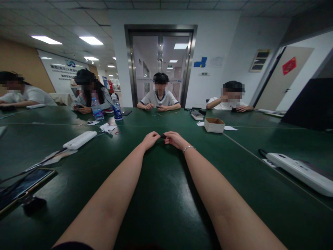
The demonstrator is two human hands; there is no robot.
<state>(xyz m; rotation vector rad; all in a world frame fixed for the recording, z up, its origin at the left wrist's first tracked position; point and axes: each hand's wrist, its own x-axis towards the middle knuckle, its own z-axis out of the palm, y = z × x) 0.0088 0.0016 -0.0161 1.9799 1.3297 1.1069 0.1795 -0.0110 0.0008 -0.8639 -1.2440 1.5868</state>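
Note:
Both my arms reach forward over the dark green table (pixel 156 194). A small black object (pixel 163 136), too small to identify, sits between my two hands just above or on the tabletop. My left hand (pixel 151 139) pinches its left end with closed fingers. From the other side, my right hand (pixel 175 139) grips its right end, the fingers curled around it. A silvery bracelet (pixel 188 148) circles my right wrist. Part of the object is hidden by my fingers.
On the left lie a white power strip (pixel 80 140), a phone (pixel 23 187) and a black clip (pixel 33 205). Two bottles (pixel 116 108) stand farther back. An open box (pixel 214 125) and a long white device (pixel 299 172) are on the right. Several people sit around the table.

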